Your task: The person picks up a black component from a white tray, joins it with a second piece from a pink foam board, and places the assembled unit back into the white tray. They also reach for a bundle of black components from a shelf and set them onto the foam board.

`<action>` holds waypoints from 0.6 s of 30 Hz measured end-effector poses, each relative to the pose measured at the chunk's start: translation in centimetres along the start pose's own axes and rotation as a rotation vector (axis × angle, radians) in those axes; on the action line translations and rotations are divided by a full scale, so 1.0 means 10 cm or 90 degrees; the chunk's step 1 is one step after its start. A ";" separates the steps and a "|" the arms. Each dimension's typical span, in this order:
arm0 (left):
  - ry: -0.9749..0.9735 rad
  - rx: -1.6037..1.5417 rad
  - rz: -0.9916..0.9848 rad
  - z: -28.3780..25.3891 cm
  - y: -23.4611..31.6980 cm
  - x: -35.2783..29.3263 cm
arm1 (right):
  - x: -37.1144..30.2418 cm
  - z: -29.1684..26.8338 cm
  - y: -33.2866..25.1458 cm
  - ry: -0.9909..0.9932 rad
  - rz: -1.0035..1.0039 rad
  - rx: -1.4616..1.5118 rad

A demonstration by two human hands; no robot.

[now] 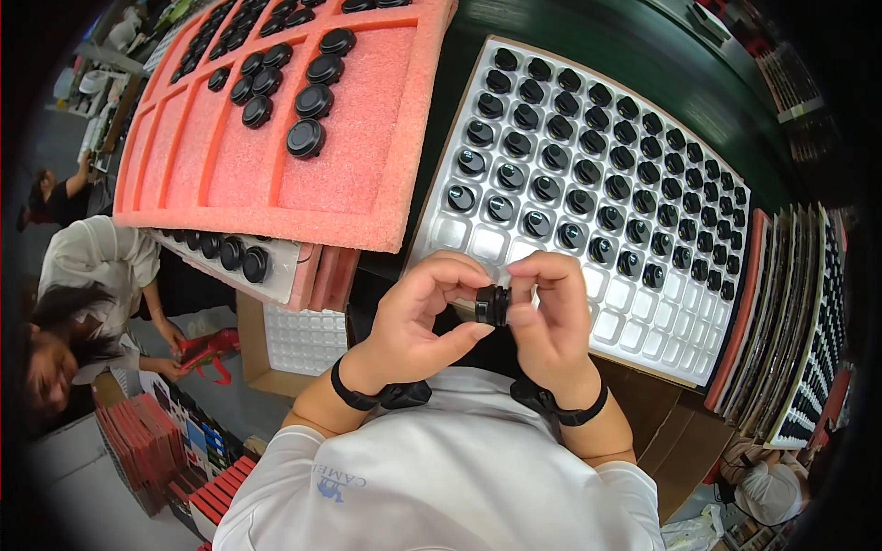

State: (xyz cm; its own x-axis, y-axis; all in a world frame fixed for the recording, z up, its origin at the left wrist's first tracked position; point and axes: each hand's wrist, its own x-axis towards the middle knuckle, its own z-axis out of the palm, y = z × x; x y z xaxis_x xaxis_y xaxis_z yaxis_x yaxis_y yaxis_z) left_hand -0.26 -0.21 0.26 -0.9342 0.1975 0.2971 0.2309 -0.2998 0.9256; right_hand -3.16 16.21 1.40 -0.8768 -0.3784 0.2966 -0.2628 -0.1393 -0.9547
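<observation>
Cap (492, 306), black and round: we pinch it between left hand (418, 314) and right hand (553, 321), its axis running left to right, by the white tray's (606, 326) near edge.

White tray (637, 331): unfilled cells along the near edge leave room, widest toward the near right; upright black parts (579, 201) crowd the rows beyond.
Near edge: left hand (418, 317) and right hand (556, 326), with a black piece (492, 305) between their fingertips, block its left half.
Pink tray (354, 188): bare foam lies in the near sections; raised dividers cross it, and black discs (306, 139) obstruct the far part.
Between trays: a narrow strip of green counter (457, 69).
Right side: stacked trays (781, 312) stand close beside, hemming it in.
</observation>
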 end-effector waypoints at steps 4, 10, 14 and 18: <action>-0.017 -0.079 -0.010 -0.01 0.00 0.00 | -0.03 -0.05 0.01 -0.005 0.039 0.126; -0.009 -0.012 0.016 0.00 -0.01 0.00 | 0.00 0.01 0.03 -0.038 -0.054 -0.106; -0.012 -0.021 0.015 -0.02 0.01 -0.01 | -0.03 -0.01 -0.01 0.007 0.087 0.203; -0.022 0.014 0.027 -0.01 0.02 0.01 | -0.04 0.02 0.05 -0.039 0.006 0.031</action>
State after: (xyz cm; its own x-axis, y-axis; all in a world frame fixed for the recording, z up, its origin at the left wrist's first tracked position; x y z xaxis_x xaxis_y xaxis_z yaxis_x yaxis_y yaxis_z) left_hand -0.31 -0.36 0.42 -0.9133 0.2172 0.3444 0.2772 -0.2880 0.9166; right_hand -2.89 16.11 0.77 -0.8525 -0.4349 0.2901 -0.2336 -0.1796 -0.9556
